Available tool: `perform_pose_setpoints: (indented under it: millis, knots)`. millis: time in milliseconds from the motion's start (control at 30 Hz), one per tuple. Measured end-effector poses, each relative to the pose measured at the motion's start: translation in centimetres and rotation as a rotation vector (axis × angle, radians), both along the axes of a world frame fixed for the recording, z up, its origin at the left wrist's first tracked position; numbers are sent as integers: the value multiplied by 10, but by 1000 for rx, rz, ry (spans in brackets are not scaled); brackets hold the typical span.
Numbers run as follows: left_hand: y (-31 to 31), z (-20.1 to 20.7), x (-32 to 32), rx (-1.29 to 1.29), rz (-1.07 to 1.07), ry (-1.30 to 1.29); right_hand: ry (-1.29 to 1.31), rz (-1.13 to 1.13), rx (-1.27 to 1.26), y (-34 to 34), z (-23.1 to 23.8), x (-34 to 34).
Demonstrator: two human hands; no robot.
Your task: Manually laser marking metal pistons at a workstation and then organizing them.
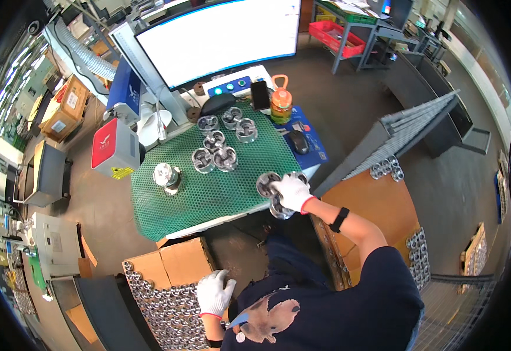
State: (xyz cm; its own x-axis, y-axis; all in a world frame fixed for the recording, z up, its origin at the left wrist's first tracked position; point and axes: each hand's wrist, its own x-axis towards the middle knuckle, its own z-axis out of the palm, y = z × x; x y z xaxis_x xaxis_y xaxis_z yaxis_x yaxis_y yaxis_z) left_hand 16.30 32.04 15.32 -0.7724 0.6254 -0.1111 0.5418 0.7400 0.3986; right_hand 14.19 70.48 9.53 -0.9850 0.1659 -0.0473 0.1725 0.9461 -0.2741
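While R hand (292, 192) grips metal cyls (267, 185), cardbd tray (182, 263) holds dozens more.

Silver, shiny, round metal parts (268, 185) are held close together by the right hand (292, 192), near the front right corner of the green worktop (214, 198).

A phone (260, 95) sits beside a bottle (281, 107) — orange-lidded.

On the bench (232, 196), a cluster of pistons (214, 140) sits toward its far side, a lone piston (165, 175) left of them. Behind the bench stands a monitor (220, 38); to its right lies cardboard (378, 205).
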Motion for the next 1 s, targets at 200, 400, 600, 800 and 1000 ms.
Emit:
perform_pose_setpoints:
  millis: [200,400,600,800,1000]
  knots:
    - [55,20,-53,-64,27,5,18,-2,12,32,-1,-105]
    - [59,22,-85,-138,114,-61,35,-17,37,29,1,-134]
    - [60,20,-108,-87,250,-185,85,76,203,25,19,-95]
    - [21,5,-138,36,172,-144,-95,142,321,-11,-22,-94]
    - [-85,11,-142,152,298,-126,-100,-107,294,-31,-35,-104]
